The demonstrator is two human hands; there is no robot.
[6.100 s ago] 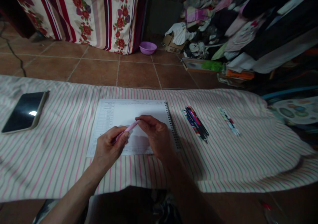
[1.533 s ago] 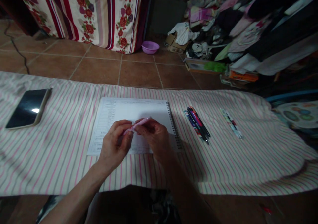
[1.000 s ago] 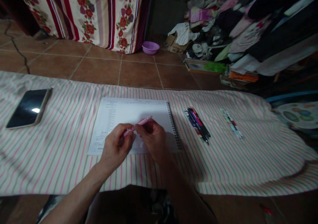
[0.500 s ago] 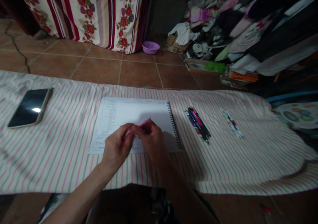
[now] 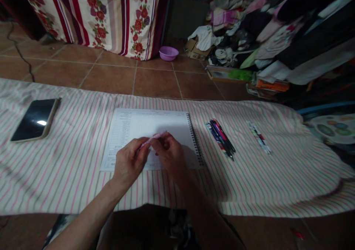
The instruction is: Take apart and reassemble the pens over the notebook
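A slim pink pen point(image 5: 159, 135) is held slantwise above an open spiral notebook point(image 5: 155, 120). My left hand point(image 5: 130, 156) pinches its lower left end between thumb and fingers. On the other side my right hand point(image 5: 172, 153) grips the upper part, thumb pressed against it, and the fingers hide some of the pen. Beneath both hands the notebook shows a blank page area and a printed strip on its left, with the black coil along the right edge.
A bundle of pens point(image 5: 222, 139) lies right of the notebook, and a few pale pens point(image 5: 260, 138) lie farther right. A phone point(image 5: 34, 120) rests at the left on the striped cloth point(image 5: 83, 150). Beyond, a purple basin point(image 5: 168, 53) stands on the tiled floor.
Both hands stay over the notebook, still on the pink pen. My right thumb and fingers have shifted slightly on it, and the pen has turned a little.
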